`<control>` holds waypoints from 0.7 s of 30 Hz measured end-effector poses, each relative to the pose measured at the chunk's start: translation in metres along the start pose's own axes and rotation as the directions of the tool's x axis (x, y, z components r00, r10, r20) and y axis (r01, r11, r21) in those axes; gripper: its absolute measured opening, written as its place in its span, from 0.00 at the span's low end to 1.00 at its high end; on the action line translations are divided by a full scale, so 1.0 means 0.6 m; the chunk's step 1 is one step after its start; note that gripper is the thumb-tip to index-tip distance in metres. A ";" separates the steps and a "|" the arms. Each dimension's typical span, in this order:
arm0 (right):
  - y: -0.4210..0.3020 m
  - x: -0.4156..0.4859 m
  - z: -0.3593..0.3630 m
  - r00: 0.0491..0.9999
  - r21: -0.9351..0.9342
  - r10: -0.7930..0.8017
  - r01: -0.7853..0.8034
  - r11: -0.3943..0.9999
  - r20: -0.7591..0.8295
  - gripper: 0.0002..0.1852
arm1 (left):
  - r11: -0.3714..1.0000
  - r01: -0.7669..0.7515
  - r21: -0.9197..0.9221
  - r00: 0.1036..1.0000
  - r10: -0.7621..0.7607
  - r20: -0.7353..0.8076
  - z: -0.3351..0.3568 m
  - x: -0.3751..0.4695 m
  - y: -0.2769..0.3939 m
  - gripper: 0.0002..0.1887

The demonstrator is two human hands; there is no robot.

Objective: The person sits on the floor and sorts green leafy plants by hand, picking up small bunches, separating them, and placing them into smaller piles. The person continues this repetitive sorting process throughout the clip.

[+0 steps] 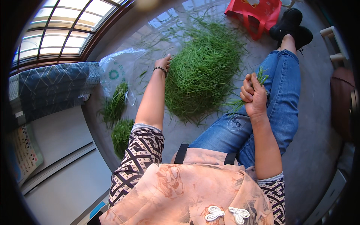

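A large heap of thin green grass-like stalks (205,67) lies on the grey floor in front of me. My right hand (254,97), above my jeans, is closed around a small bunch of the same stalks (262,77); its ends stick out on both sides of the fist. My left hand (163,64), with a dark beaded bracelet at the wrist, is at the heap's left edge. Its fingers are partly hidden, and whether they pinch a stalk is unclear. Left of that forearm lie two gathered bundles, an upper bundle (116,102) and a lower bundle (121,137).
A clear plastic bag (119,67) with green print lies beside the upper bundle. A red bag (257,17) stands beyond the heap, near my black shoes (289,26). A white cabinet (64,140) with a blue cloth (53,87) borders the left, below a barred window (64,28).
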State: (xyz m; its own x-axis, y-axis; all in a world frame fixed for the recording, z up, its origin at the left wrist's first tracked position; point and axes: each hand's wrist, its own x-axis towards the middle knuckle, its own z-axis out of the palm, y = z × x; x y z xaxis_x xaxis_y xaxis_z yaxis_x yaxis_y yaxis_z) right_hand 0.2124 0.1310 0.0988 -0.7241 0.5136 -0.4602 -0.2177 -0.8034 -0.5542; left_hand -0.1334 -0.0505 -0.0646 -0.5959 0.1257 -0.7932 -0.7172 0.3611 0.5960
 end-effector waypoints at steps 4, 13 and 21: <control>-0.002 0.001 -0.001 1.000 -0.019 0.008 -0.008 1.000 0.002 0.11 | 0.996 -0.080 -0.036 0.990 0.084 0.115 0.013 -0.011 0.044 0.09; 0.004 -0.002 0.000 0.999 -0.026 0.000 0.001 1.000 0.035 0.15 | 0.798 -0.412 -0.440 0.762 0.566 0.314 0.013 -0.217 0.128 0.08; 0.026 -0.009 0.005 0.986 0.014 0.099 -0.102 0.995 0.134 0.16 | 0.729 -0.415 -0.545 0.645 0.658 0.388 0.125 -0.355 0.010 0.07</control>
State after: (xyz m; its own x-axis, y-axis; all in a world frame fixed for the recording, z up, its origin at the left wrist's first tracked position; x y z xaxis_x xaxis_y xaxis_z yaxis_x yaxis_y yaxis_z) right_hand 0.2110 0.1149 0.0950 -0.8233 0.3863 -0.4159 -0.1518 -0.8559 -0.4944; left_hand 0.0165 -0.0061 0.0986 -0.7159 0.6775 -0.1685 -0.4724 -0.2923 0.8315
